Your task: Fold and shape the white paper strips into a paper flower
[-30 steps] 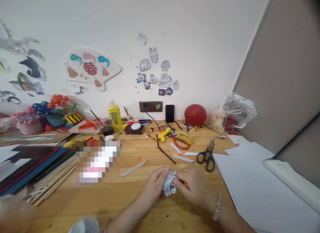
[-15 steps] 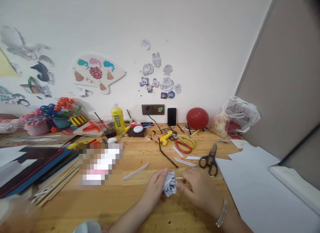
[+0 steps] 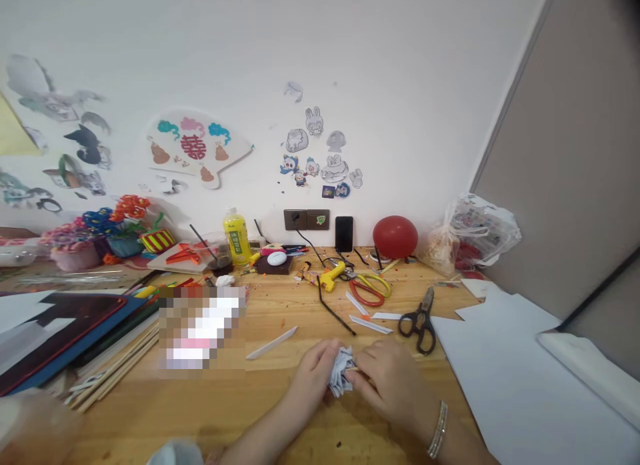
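My left hand is closed around a bunch of pale folded paper strips, gripping it from its left side. On the other side, my right hand pinches a thin wooden stick whose short visible end points into the bunch. Most of the stick is hidden by my right fingers. Black-handled scissors lie beyond my right hand. Loose white paper strips and a bent black pipe cleaner rest on the wooden table ahead of both hands.
Large white paper sheets cover the table's right side. A yellow glue gun, a red balloon and a yellow drink bottle stand or lie near the wall. Wooden sticks lie left, near another person's blurred hand.
My right hand has moved slightly left and down, closer to the paper bunch. Less of the stick shows between hand and paper. The bunch has shifted slightly down.
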A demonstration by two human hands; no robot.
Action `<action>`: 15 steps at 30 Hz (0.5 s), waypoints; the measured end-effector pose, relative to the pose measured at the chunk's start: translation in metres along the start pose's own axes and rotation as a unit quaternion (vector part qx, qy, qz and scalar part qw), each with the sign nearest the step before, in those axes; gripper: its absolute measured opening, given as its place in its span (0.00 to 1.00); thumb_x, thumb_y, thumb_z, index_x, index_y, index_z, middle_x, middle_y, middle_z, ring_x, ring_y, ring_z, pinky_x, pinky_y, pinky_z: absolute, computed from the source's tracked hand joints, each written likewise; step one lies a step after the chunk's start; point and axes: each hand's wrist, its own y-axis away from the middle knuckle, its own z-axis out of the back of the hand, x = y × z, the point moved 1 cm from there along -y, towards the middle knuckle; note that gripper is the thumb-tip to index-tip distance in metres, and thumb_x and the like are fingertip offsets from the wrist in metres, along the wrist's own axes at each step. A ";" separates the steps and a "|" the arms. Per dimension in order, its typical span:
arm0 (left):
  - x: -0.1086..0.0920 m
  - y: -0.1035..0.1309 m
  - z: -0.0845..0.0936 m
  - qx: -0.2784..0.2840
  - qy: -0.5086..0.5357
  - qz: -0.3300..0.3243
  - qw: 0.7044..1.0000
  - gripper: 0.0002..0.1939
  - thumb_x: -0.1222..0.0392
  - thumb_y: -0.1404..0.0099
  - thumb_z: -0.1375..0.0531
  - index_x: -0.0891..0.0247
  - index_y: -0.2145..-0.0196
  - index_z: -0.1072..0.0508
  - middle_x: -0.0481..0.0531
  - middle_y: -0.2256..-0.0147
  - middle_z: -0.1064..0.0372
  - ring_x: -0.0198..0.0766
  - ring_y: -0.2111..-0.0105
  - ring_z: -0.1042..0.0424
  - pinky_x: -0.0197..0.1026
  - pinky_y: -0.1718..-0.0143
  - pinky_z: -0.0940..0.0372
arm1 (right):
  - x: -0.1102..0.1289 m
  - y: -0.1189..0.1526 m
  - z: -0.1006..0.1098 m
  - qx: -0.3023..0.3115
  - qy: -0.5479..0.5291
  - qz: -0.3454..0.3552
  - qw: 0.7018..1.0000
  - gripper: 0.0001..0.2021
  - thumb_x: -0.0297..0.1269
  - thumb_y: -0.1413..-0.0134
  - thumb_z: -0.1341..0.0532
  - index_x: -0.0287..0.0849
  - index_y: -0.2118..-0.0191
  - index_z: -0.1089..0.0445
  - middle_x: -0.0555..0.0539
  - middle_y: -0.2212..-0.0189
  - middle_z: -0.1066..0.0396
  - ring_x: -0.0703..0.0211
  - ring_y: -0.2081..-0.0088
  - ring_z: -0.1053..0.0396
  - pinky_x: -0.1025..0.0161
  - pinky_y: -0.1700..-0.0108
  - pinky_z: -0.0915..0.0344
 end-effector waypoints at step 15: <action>0.003 0.002 -0.002 0.036 -0.004 -0.020 0.999 0.22 0.41 0.43 0.49 0.65 0.75 0.32 0.49 0.77 0.36 0.39 0.73 0.37 0.38 0.70 0.42 | -0.004 0.000 0.003 0.111 -0.067 -0.051 0.990 0.20 0.38 0.40 0.49 0.41 0.81 0.33 0.54 0.85 0.32 0.68 0.83 0.41 0.65 0.78 0.59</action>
